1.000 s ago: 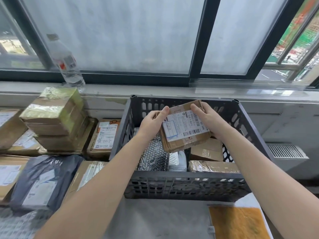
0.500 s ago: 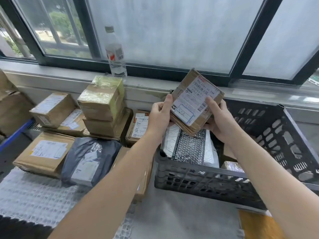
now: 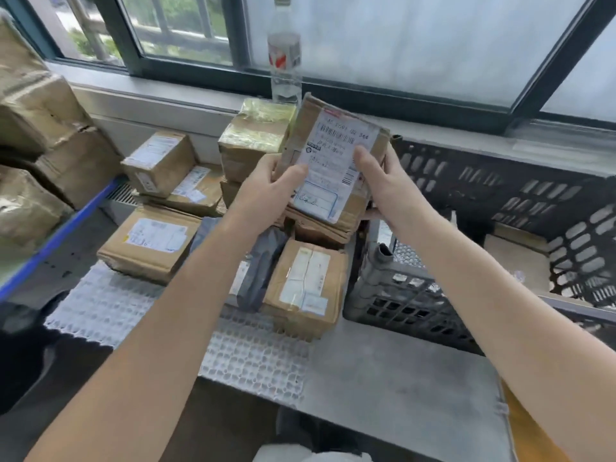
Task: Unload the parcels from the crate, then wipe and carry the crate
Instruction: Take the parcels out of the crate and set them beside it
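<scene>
A flat brown cardboard parcel [image 3: 333,155] with a white shipping label is held up between both hands, left of the crate and above the parcels on the table. My left hand [image 3: 270,188] grips its left edge with the thumb on the label. My right hand [image 3: 383,181] grips its right side, thumb on the label too. The dark grey slotted plastic crate [image 3: 500,191] stands at the right, with bubble-wrapped and cardboard parcels [image 3: 513,255] still inside it.
Unloaded parcels lie on the grey table [image 3: 383,378]: cardboard boxes [image 3: 153,241], a grey poly bag [image 3: 260,268], a taped stack [image 3: 253,138]. A water bottle [image 3: 285,58] stands on the window sill. Bubble wrap [image 3: 166,318] covers the table's left. An orange cloth [image 3: 523,435] lies at the bottom right.
Both hands lifted the labelled parcel out of the crate and carried it left, over the pile of unloaded parcels. My view turned left with it.
</scene>
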The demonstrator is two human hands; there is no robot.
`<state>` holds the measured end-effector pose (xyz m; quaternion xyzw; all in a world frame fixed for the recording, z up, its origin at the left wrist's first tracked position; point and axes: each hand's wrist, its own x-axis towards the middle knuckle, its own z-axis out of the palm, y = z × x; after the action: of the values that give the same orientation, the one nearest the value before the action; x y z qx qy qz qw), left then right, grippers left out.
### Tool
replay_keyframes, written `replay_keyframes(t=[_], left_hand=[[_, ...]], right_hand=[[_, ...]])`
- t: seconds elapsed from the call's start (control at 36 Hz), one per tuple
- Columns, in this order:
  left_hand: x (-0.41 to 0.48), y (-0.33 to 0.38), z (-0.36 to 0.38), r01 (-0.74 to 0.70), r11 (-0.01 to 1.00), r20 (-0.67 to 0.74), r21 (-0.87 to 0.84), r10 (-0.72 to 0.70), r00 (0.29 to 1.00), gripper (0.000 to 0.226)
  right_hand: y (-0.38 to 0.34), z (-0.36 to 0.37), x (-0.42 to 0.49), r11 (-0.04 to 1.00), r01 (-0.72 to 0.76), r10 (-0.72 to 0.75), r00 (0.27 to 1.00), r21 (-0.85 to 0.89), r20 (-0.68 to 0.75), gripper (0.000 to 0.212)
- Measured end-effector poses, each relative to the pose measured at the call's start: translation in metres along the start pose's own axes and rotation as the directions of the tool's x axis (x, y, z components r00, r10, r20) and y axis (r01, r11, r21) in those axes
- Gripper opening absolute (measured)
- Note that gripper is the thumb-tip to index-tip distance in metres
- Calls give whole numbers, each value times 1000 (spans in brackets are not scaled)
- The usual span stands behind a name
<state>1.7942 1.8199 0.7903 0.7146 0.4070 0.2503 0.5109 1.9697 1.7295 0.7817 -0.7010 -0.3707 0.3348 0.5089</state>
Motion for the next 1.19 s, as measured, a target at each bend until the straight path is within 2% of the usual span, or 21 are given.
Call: replay_keyframes(t=[0.08, 0.11, 0.17, 0.22, 0.31, 0.42, 0.47, 0.56, 0.61, 0.69, 0.78, 0.94, 1.06, 1.14, 1.19], left_hand=[[-14, -26, 0, 123, 992, 0, 21, -123, 992, 30], [-19, -36, 2, 186, 982, 14, 21, -186, 982, 29], [-28, -54, 9, 323, 946, 19, -14, -323, 946, 32], [-34, -67, 14, 434, 898, -5, -76, -435, 900, 47], [-35, -84, 13, 474, 879, -19, -53, -476, 879, 72], [-33, -89, 10, 484, 874, 6, 40, -485, 874, 46], [-28, -92, 13, 493, 867, 63, 68, -497, 865, 48], [-22, -95, 19, 497, 863, 140, 93, -505, 851, 52], [-19, -99, 21, 501, 859, 156, 109, -513, 844, 55], [-15, -104, 22, 470, 868, 164, 160, -493, 855, 58], [-14, -106, 23, 377, 890, 182, 257, -428, 885, 58], [-6, -111, 20, 304, 878, 236, 371, -406, 883, 58], [-4, -105, 14, 253, 909, 253, 332, -344, 904, 64], [-3, -94, 10, 182, 920, 219, 347, -268, 938, 72], [-4, -83, 6, 112, 929, 208, 353, -195, 959, 74]], right_hand=[[18, 20, -11, 984, -143, 148, 988, -110, 39, 107], [24, 26, -16, 971, -179, 189, 981, -159, 47, 107], [35, 34, -23, 948, -174, 196, 979, -267, 57, 90], [43, 44, -29, 929, -125, 163, 983, -349, 81, 79], [57, 64, -34, 926, -129, 188, 973, -356, 137, 78], [78, 73, -44, 920, -211, 266, 955, -330, 129, 68], [82, 73, -46, 914, -260, 304, 947, -310, 102, 69], [93, 69, -41, 887, -370, 398, 916, -277, 49, 84], [102, 69, -37, 876, -393, 420, 907, -280, 39, 87], [95, 72, -42, 855, -389, 415, 910, -341, 2, 72], [90, 74, -47, 847, -405, 424, 905, -343, -23, 55], [83, 73, -52, 832, -419, 436, 899, -363, -38, 55], [64, 71, -57, 781, -425, 423, 899, -458, -113, 81], [45, 70, -67, 765, -350, 357, 929, -541, -97, 54], [31, 67, -75, 763, -312, 311, 945, -566, -101, 53]])
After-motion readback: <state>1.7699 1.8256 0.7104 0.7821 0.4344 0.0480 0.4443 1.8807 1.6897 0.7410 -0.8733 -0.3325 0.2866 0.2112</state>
